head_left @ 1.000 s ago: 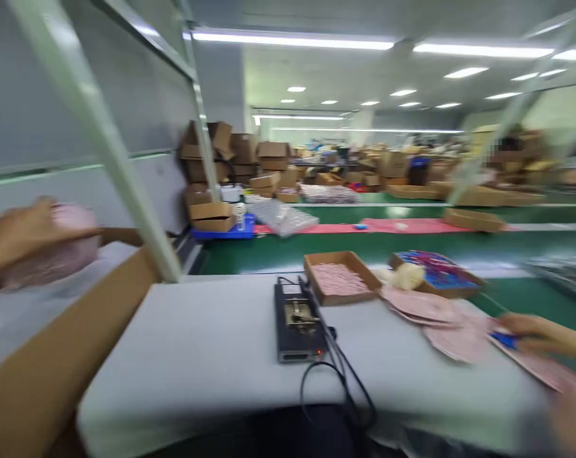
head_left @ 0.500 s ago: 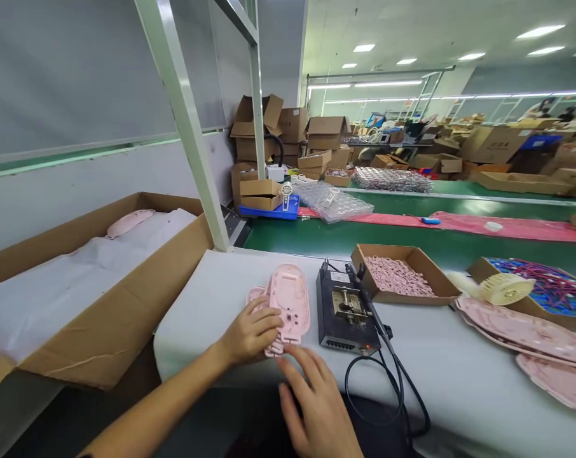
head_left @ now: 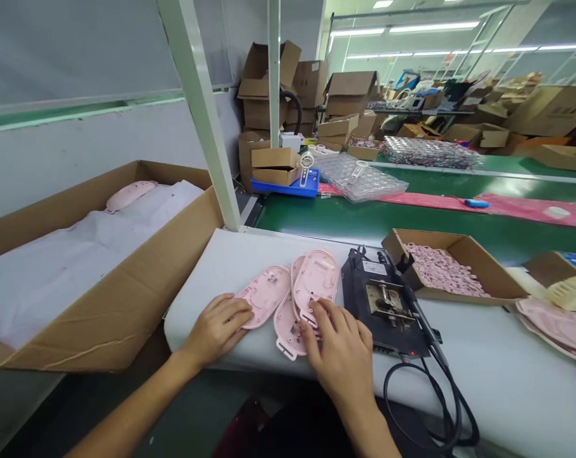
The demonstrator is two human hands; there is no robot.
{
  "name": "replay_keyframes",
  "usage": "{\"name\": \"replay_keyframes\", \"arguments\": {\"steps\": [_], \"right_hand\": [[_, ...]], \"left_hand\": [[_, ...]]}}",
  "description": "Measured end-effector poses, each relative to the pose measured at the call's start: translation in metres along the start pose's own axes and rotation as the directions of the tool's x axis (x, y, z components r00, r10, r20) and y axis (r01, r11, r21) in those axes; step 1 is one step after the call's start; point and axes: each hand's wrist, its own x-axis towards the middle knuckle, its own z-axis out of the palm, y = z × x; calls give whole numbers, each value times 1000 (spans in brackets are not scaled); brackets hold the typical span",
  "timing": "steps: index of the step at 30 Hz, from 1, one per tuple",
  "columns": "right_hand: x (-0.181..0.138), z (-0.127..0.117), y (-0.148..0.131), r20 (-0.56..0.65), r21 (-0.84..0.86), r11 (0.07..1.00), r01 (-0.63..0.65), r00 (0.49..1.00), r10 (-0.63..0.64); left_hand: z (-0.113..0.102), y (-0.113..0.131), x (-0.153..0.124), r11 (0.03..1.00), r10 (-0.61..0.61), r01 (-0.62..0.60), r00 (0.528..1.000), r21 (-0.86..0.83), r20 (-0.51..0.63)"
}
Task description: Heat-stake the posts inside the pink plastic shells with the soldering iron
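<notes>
My left hand [head_left: 217,327] grips the near end of a pink plastic shell [head_left: 267,291] that lies slanted on the white worktop, fingers on top and thumb out of sight. To its right, several similar shells overlap in a fanned pile. My right hand [head_left: 342,346] has its fingertips and thumb on the near end of the uppermost pink shell [head_left: 317,270]. Beneath that one, a lower shell [head_left: 287,323] sticks out toward me, its slotted tab showing. Small holes and raised ribs mark the shells' upturned inner faces.
A black soldering station [head_left: 364,270] with coiled cable stands just right of the pile. Behind it is a cardboard tray [head_left: 495,273] of small pink parts. More pink shells [head_left: 559,321] lie far right. A large paper-lined carton [head_left: 173,251] stands left, beside a metal post [head_left: 206,127].
The shells, earlier stacked close together under my left hand, are now spread apart, one moved left with that hand. My right hand has come forward onto the pile. The view has turned right and down.
</notes>
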Motion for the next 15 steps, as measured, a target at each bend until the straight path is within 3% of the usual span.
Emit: {"name": "replay_keyframes", "arguments": {"steps": [5,9,12,15], "right_hand": [[-1,0,8,-166,141,990,15,986,8],[-1,-4,20,-324,442,895,59,941,98],[-2,-3,27,-486,480,863,157,867,113],[-7,3,30,-564,464,860,213,820,101]], "left_hand": [[-17,-12,3,984,-169,165,984,75,61],[-31,17,26,969,-246,243,958,41,146],[-32,43,57,974,-168,195,961,-112,219],[-15,53,90,969,47,18,966,-247,254]]}}
